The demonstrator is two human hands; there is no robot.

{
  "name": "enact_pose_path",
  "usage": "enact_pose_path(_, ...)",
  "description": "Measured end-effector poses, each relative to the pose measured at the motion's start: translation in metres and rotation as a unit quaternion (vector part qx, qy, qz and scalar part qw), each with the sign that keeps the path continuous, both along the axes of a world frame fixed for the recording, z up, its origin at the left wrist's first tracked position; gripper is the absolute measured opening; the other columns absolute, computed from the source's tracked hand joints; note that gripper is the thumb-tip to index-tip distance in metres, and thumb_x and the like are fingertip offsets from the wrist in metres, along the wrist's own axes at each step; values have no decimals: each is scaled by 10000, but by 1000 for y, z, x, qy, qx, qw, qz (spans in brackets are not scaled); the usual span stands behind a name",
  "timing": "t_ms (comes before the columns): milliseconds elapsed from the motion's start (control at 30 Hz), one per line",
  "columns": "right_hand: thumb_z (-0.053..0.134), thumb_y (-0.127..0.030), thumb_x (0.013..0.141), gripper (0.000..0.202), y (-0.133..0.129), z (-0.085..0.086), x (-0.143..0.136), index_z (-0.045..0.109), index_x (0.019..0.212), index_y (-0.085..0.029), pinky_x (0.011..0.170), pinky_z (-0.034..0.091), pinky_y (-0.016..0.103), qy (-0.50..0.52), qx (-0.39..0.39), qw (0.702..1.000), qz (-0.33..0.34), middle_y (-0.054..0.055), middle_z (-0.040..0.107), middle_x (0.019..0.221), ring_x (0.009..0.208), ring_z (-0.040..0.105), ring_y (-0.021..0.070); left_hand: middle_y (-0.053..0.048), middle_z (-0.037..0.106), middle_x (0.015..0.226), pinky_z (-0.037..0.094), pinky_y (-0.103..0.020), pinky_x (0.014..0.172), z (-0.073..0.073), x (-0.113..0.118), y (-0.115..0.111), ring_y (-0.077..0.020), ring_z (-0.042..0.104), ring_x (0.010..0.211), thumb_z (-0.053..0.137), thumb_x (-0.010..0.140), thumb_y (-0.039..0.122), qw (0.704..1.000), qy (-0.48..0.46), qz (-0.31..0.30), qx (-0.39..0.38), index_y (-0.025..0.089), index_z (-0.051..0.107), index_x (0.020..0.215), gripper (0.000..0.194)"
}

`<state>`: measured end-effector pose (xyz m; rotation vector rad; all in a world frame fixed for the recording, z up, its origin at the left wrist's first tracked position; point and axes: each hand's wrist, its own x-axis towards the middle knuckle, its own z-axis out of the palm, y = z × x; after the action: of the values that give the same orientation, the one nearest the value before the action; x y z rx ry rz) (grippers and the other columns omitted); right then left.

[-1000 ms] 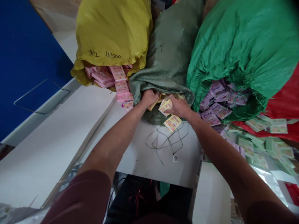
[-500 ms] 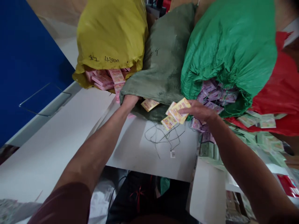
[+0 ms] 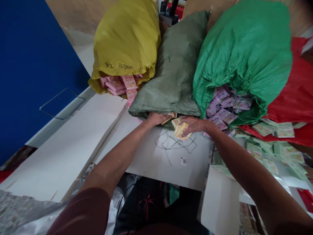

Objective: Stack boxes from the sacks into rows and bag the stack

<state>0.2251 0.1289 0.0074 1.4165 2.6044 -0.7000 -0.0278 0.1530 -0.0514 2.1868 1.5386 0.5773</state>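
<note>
A grey-green woven sack (image 3: 171, 81) lies with its mouth towards me. At that mouth is my left hand (image 3: 156, 119), its fingers closed over a small yellow printed packet (image 3: 169, 118), partly hidden by the hand and the sack's edge. Just to the right, my right hand (image 3: 192, 125) grips more yellow packets (image 3: 180, 130) from above, low over the white tabletop (image 3: 156, 163). Loose thin string (image 3: 168, 147) lies in a tangle in front of the packets.
To the left stands a yellow sack (image 3: 127, 39) with pink packets (image 3: 117, 85) in its mouth. A green sack (image 3: 244, 49) with purple packets (image 3: 225, 104) is on the right. Farther right are red sacking (image 3: 281, 98) and pale green packets (image 3: 285, 130). A small printed label (image 3: 183, 161) lies on the table.
My left hand has come partly out of the sack and moved right to a yellow packet. My right hand has lowered its packets and turned palm-down, nearer the left hand.
</note>
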Motion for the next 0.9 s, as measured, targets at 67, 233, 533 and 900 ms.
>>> enact_pose_path(67, 951, -462, 627, 603, -2, -5, 3, 730, 1134, -222, 944, 527, 364, 5, -26, 1000, -1, 73, 724, 1178, 1075, 668, 287, -36, 684, 1440, 438, -430, 1201, 3, 6, -5, -286, 600, 1343, 635, 954, 521, 1000, 8, -24, -3, 308, 705, 1317, 427)
enact_pose_path(233, 946, -601, 584, 891, 0, -12, 2, 641, 1332, -225, 920, 516, 367, -8, -9, 1000, -12, 96, 706, 1245, 1113, 668, 304, -27, 718, 1350, 492, -431, 1104, 15, 17, -15, -310, 637, 1270, 597, 955, 504, 995, 59, -83, 22, 328, 701, 1255, 363)
enact_pose_path(533, 951, -570, 603, 1012, -31, -12, 1, 513, 1428, -180, 895, 535, 329, 54, -19, 994, -94, 111, 698, 1244, 1113, 685, 289, -171, 748, 1224, 556, -415, 919, 63, 4, -71, -362, 716, 1145, 549, 968, 423, 992, 77, 75, -65, 173, 630, 1297, 421)
enact_pose_path(900, 811, -606, 787, 836, -119, 16, -13, 534, 1464, -201, 1058, 502, 491, 146, 137, 941, -272, 168, 659, 1384, 1234, 646, 361, -199, 739, 1269, 551, -465, 943, 67, -67, -214, -391, 713, 1190, 504, 991, 451, 953, 29, 264, -142, 150, 282, 1633, 743)
